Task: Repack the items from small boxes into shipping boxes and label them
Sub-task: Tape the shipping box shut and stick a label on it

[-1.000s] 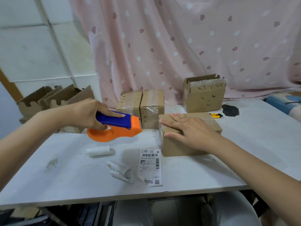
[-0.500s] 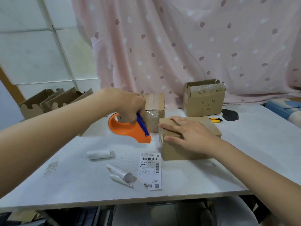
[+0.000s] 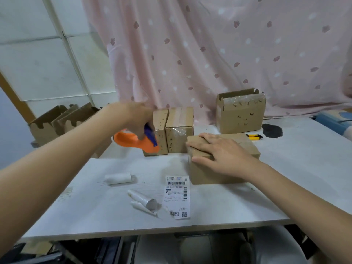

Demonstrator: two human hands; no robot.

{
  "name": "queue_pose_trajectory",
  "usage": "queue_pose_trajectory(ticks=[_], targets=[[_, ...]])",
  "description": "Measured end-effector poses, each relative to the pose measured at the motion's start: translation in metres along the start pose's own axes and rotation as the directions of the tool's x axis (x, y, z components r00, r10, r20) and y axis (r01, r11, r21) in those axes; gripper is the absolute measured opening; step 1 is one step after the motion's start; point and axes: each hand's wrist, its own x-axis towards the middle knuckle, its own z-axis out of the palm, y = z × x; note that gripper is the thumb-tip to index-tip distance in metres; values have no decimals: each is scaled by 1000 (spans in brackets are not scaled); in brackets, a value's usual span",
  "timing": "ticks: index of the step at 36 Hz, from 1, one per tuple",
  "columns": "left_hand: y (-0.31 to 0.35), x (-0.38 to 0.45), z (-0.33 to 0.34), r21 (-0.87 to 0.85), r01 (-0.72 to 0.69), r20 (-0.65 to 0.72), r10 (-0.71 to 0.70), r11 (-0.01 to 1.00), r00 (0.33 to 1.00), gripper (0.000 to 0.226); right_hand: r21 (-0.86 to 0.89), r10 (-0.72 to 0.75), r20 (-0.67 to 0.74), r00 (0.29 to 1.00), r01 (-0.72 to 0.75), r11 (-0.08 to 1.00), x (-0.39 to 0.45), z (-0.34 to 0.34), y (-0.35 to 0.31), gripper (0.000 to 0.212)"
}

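My left hand (image 3: 133, 119) grips the blue handle of an orange tape dispenser (image 3: 133, 141), held in the air in front of two taped cardboard boxes (image 3: 179, 130) at the back of the white table (image 3: 285, 178). My right hand (image 3: 221, 151) lies flat, fingers spread, on top of a closed shipping box (image 3: 209, 172) to the right of centre. A printed shipping label (image 3: 177, 197) with barcodes lies flat on the table in front of that box.
An open cardboard box (image 3: 240, 113) stands at the back right, with a yellow utility knife (image 3: 254, 137) and a dark patch (image 3: 271, 130) beside it. Rolled paper backings (image 3: 119, 178) and curled scraps (image 3: 144, 202) lie near the label. Flattened cartons (image 3: 62, 121) lean at the far left.
My left hand has turned the tape dispenser and carried it back and up, away from the shipping box toward the two taped boxes. My right hand has stayed on the box.
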Motion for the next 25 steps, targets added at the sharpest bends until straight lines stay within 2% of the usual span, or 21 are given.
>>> queue_pose_trajectory(ticks=[4, 8, 11, 13, 15, 19, 25], targets=[[-9, -6, 23, -77, -33, 46, 37, 996, 998, 47, -6, 5, 15, 1000, -5, 1000, -1, -2, -2, 60], [-6, -10, 46, -129, -49, 41, 55, 990, 998, 44, 2, 11, 14, 1000, -11, 1000, -1, -2, -2, 65], [-8, -13, 68, -207, -114, 32, 123, 972, 992, 47, 3, 10, 11, 1000, -10, 1000, -1, -2, -2, 75], [-6, -14, 80, -210, -138, 10, 143, 968, 990, 49, 10, 15, 15, 1000, -15, 1000, -1, -2, -3, 71], [-1, -15, 90, -231, -140, -16, 140, 963, 990, 52, 13, 15, 12, 1000, -15, 1000, -1, -3, -3, 70], [4, -13, 108, -400, -130, -118, 90, 907, 989, 59, 15, 11, 5, 1000, -11, 1000, -2, -3, -4, 67], [18, -3, 133, -504, -97, -185, 3, 858, 983, 61, 12, 14, 4, 1000, -14, 1000, -1, -4, -4, 62]])
